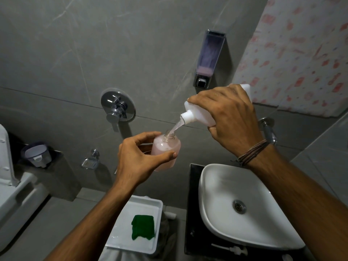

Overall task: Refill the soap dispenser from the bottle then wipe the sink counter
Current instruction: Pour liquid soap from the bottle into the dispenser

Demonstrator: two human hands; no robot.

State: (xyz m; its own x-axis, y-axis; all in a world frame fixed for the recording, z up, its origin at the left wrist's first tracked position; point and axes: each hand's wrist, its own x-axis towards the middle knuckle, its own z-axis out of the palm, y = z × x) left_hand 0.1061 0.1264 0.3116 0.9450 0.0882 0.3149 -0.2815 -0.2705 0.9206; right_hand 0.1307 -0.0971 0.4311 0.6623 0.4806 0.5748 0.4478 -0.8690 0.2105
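1. The right hand (228, 117) is gripping a white refill bottle (199, 112) and tipping it neck-down to the left; its fingers (207, 97) are wrapped over the bottle's body, pressing it against the thumb underneath.
2. A thin stream of clear liquid (176, 128) is running from the bottle's open neck into the mouth of the soap dispenser (166, 149) just below.
3. The left hand (140, 157) is holding this small clear dispenser upright in mid-air — the thumb is lying across its front and the curled fingers are closing round its back. Pinkish soap is filling much of it.
4. Both containers are hanging over the gap between the sink and a white tray, above floor level.
5. The white sink (216, 185) is sitting on a dark surface (190, 204) at lower right; a white pump head (230, 249) is lying on that surface by the basin's near edge.
6. A green cloth (143, 227) is lying crumpled in the white tray (150, 202) — left of the sink.
7. A wall-mounted dispenser (210, 57) is hanging on the grey tiled wall above.
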